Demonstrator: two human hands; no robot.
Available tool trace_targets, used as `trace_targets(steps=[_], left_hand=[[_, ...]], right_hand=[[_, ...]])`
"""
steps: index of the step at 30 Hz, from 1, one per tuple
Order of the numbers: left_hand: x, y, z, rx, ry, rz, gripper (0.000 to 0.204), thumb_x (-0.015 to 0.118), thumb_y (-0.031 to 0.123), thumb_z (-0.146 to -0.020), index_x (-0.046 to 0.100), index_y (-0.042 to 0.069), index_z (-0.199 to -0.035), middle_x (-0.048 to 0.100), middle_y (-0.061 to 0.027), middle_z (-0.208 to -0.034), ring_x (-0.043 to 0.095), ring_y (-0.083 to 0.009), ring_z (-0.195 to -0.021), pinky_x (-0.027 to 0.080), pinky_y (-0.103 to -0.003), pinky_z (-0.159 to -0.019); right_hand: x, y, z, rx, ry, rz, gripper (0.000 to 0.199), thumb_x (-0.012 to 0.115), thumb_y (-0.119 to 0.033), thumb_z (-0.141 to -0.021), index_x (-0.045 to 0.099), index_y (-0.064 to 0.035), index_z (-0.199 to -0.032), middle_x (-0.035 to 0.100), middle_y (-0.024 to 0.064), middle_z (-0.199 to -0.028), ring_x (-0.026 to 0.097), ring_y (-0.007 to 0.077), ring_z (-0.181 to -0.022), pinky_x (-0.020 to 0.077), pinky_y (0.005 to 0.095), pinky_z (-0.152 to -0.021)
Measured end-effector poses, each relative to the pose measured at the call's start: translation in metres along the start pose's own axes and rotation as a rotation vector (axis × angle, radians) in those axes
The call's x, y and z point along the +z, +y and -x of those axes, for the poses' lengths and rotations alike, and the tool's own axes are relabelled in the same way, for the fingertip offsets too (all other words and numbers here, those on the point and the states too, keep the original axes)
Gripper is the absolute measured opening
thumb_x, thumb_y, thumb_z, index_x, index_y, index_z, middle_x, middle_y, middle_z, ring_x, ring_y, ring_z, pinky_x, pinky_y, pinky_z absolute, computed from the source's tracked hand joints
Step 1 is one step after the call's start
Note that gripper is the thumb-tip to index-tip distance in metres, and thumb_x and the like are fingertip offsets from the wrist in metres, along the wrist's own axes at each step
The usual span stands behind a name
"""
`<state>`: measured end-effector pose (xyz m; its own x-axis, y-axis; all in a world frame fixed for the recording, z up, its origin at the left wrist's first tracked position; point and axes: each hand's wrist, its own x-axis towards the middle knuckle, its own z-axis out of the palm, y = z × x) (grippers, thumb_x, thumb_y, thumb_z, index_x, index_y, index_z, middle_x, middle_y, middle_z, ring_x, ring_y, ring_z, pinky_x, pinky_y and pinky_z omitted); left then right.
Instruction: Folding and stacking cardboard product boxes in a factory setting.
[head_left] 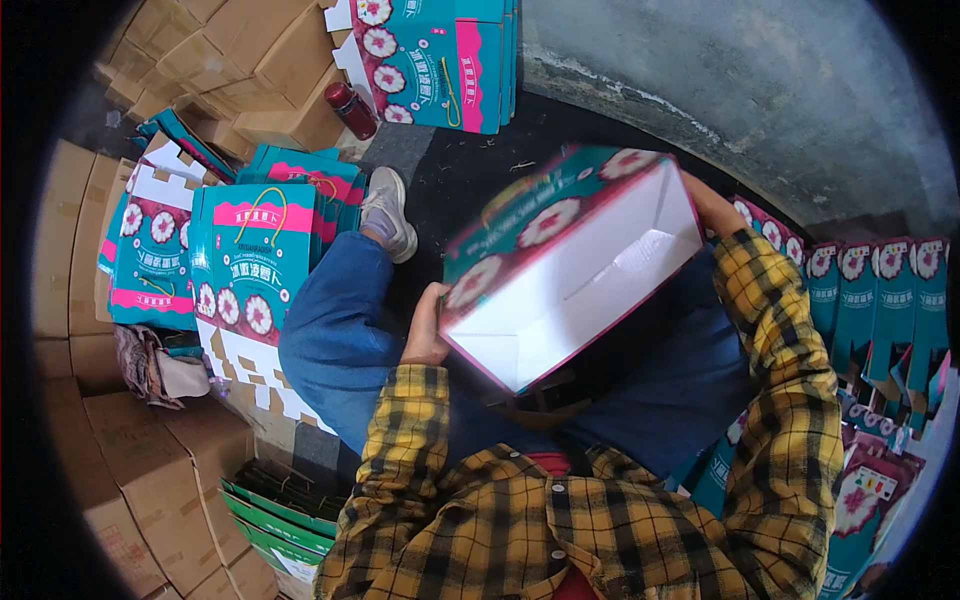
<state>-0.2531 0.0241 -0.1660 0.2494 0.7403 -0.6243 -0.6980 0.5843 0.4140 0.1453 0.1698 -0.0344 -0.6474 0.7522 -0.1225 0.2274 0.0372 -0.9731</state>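
At the left of the frame, flat teal-and-pink cardboard boxes [262, 255] lie near brown cardboard cartons [150, 450]. Further right, the bare left hand [427, 325] is closed on the lower-left end of a teal, maroon and white rectangular cardboard box [590, 265] held mid-frame. Its long axis slants from lower left to upper right; the printed side points to the upper left, the white side to the lower right. Black floor [470, 160] gives open room above left; beyond the upper-right end, the grey wall [740, 80] runs close. Pink edging frames the creased white side; pale flower-like rounds decorate the printed one, slightly blurred. The bare right hand [712, 203] grips the upper-right end, fingertips hidden. At far right stand upright narrow teal boxes [870, 300].
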Motion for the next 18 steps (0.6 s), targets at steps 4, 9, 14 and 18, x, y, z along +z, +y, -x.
trace_targets(steps=[4, 9, 14, 18], left_hand=[[0.039, 0.01, 0.002, 0.716, -0.05, -0.368, 0.049, 0.048, 0.011, -0.085, 0.044, -0.001, -0.132, 0.05, -0.0101, -0.13, 0.048, -0.0219, -0.12, 0.037, -0.035, -0.101], [0.021, 0.009, 0.006, 0.741, 0.039, -0.315, 0.048, 0.036, 0.045, -0.102, 0.045, 0.01, -0.132, 0.047, -0.0086, -0.135, 0.046, -0.0229, -0.122, 0.036, -0.042, -0.102], [-0.044, -0.028, -0.02, 0.784, 0.116, -0.4, 0.058, 0.036, 0.046, -0.102, 0.03, 0.01, -0.147, 0.039, -0.0096, -0.146, 0.04, -0.0252, -0.133, 0.034, -0.043, -0.107], [0.01, -0.018, 0.005, 0.723, 0.136, -0.373, 0.054, 0.043, 0.034, -0.101, 0.036, 0.0, -0.142, 0.046, -0.0098, -0.136, 0.045, -0.021, -0.126, 0.033, -0.035, -0.107]], right_hand=[[-0.02, 0.025, 0.015, 0.178, 0.331, -0.562, 0.05, 0.044, -0.043, -0.1, 0.055, -0.0009, -0.124, 0.063, 0.0064, -0.115, 0.062, 0.017, -0.1, 0.0477, 0.0303, -0.092], [0.003, 0.021, 0.009, 0.266, 0.546, -0.325, 0.062, 0.047, -0.052, -0.096, 0.04, -0.0106, -0.141, 0.046, 0.006, -0.141, 0.047, 0.0203, -0.126, 0.0376, 0.043, -0.104], [-0.013, 0.08, 0.021, 0.077, 0.343, -0.151, 0.06, 0.064, -0.031, -0.091, 0.039, -0.0082, -0.141, 0.047, 0.0056, -0.14, 0.049, 0.0179, -0.123, 0.0413, 0.0412, -0.102], [-0.017, 0.077, 0.03, 0.066, 0.203, -0.233, 0.043, 0.065, -0.021, -0.089, 0.051, -0.0073, -0.128, 0.057, 0.0018, -0.121, 0.054, 0.0137, -0.11, 0.0449, 0.0351, -0.093]])
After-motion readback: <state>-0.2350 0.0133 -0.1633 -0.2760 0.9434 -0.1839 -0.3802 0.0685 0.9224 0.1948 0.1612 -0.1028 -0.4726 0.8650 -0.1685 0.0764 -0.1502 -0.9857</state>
